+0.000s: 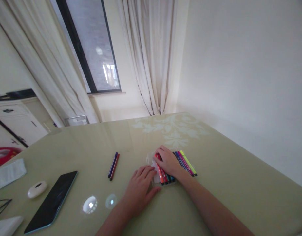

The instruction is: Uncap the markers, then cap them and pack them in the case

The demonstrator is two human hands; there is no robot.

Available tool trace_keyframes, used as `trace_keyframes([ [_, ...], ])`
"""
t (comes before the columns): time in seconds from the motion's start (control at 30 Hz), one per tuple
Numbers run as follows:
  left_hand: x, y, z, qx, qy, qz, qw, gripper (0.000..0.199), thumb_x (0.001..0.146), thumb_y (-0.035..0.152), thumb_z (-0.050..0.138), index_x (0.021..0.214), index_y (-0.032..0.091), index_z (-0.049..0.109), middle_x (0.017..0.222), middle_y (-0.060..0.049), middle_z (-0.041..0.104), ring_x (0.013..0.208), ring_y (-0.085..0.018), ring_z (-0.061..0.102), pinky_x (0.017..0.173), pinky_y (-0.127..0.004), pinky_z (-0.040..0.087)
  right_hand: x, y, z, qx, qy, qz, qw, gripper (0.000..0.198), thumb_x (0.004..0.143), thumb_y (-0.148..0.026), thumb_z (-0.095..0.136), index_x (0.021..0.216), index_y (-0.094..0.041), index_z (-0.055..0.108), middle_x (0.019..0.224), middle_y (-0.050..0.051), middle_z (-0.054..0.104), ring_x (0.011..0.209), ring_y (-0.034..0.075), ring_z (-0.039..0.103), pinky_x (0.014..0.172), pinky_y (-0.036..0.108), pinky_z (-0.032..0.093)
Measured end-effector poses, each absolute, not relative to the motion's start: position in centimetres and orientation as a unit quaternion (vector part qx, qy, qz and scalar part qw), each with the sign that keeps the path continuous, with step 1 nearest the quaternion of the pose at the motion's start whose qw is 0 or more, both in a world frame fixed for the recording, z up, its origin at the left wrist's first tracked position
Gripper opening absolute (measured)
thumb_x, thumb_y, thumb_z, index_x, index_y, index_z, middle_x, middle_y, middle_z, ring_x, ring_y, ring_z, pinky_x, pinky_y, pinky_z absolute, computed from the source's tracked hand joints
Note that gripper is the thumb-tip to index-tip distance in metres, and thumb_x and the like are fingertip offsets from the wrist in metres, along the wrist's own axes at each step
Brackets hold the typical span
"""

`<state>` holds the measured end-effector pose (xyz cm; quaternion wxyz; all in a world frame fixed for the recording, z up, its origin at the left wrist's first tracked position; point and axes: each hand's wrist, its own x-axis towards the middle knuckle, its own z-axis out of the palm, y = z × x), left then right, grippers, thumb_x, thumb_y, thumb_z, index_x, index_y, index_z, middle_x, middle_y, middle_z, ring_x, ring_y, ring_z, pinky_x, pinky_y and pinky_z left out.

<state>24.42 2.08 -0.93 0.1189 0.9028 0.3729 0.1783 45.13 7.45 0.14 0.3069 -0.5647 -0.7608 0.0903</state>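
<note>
A row of colored markers (186, 163) lies in a clear plastic case (155, 178) on the table, with yellow, magenta and blue ones at the right. My right hand (167, 160) lies across the row, hiding its middle. Its thumb and fingers close on the upper end of an orange-red marker (160, 172) at the row's left. Against the case's left side rests my left hand (141, 186), fingers stretched and thumb apart at the lower edge. Two more markers, one dark blue (112, 165) and one dark red (114, 167), lie together further left.
A black tablet or phone (52, 201) lies on the table's left, beside a white oval object (37, 189). Further left are a pale cloth or mask (8, 173), a dark cable (2, 206) and a white object (8, 226). A wall (251, 98) borders the table's right side.
</note>
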Motion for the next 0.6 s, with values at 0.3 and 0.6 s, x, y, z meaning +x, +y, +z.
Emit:
trace_keyframes([
  [0.3, 24.1, 2.5, -1.5, 0.903, 0.368, 0.19, 0.113, 0.047, 0.098, 0.046, 0.062, 0.14, 0.026, 0.058, 0.147, -0.009, 0.059, 0.137, -0.029, 0.05, 0.115, -0.048, 0.043, 45.8, 7.8, 0.0, -0.505, -0.648, 0.268, 0.504, 0.012, 0.091, -0.03, 0.055, 0.083, -0.023, 0.051, 0.076, -0.004, 0.055, 0.069, 0.015, 0.054, 0.063, 0.026, 0.043],
  [0.6, 23.9, 2.7, -1.5, 0.899, 0.374, 0.184, 0.138, 0.048, 0.097, 0.04, 0.065, 0.142, 0.027, 0.056, 0.151, -0.006, 0.057, 0.14, -0.027, 0.048, 0.119, -0.048, 0.041, 45.7, 7.1, 1.0, -0.516, -0.61, 0.307, 0.517, 0.016, 0.087, -0.037, 0.064, 0.085, -0.021, 0.061, 0.079, -0.001, 0.065, 0.071, 0.017, 0.061, 0.067, 0.028, 0.047],
])
